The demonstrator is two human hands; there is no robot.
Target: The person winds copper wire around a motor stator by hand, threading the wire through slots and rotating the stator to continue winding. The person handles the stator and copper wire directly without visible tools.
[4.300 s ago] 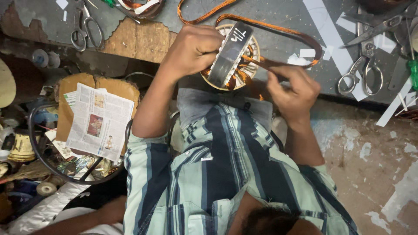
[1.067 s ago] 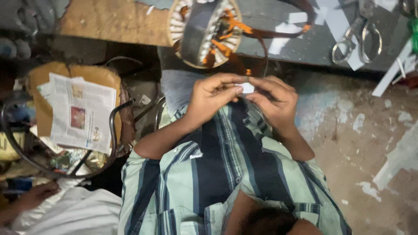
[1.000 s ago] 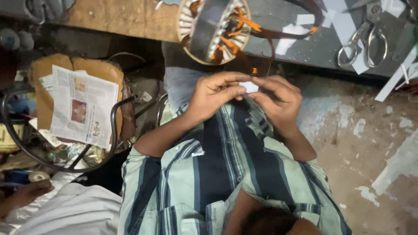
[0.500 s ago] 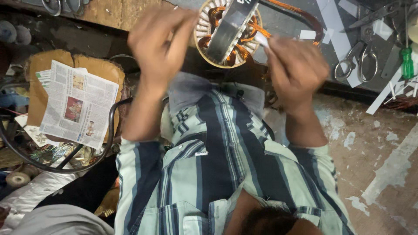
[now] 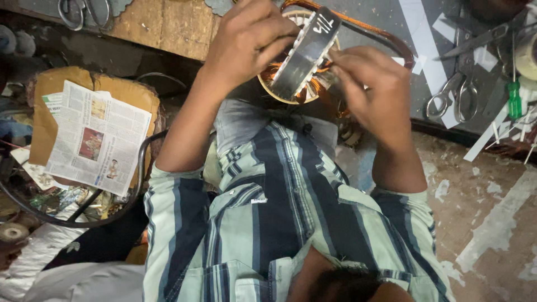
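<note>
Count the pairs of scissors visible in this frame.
2, perhaps more. One pair of scissors lies on the bench right of the right hand; another pair is cut off at the top left edge. Metal blades at top right could belong to a third.

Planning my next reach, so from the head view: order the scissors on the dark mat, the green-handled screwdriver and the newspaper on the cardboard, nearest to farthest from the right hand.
1. Scissors: on the dark mat, just outboard of the right hand.
2. Green-handled screwdriver: farther out, past the scissors near the frame edge.
3. Newspaper: far across on the opposite side, beyond the left arm, lying on cardboard.
</note>
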